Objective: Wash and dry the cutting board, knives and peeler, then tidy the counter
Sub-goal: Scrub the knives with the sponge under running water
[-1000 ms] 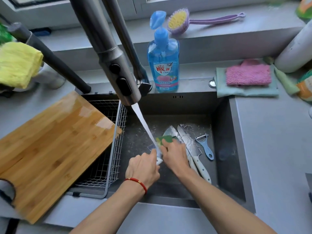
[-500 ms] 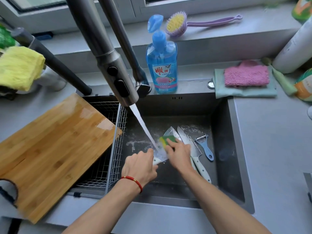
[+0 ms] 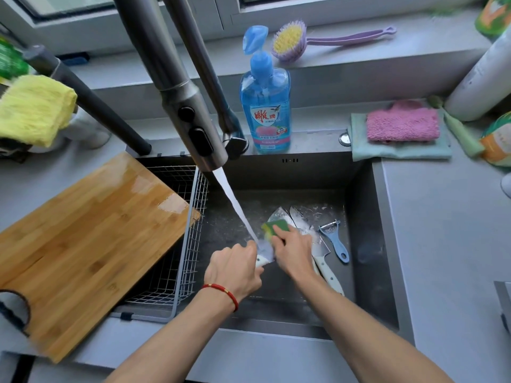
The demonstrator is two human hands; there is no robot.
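Inside sink (image 3: 367, 217): knives (image 3: 307, 230), peeler (image 3: 336, 240), sponge (image 3: 276, 226).

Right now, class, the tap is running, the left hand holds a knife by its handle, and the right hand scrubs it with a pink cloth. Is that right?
Not quite. The right hand scrubs with a green and yellow sponge, as the head view shows. The pink cloth lies folded beside the sink. The rest stands.

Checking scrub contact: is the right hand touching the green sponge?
Touching. The head view shows the right hand pinching the green sponge, fingers wrapped over its near edge above the knife blade.
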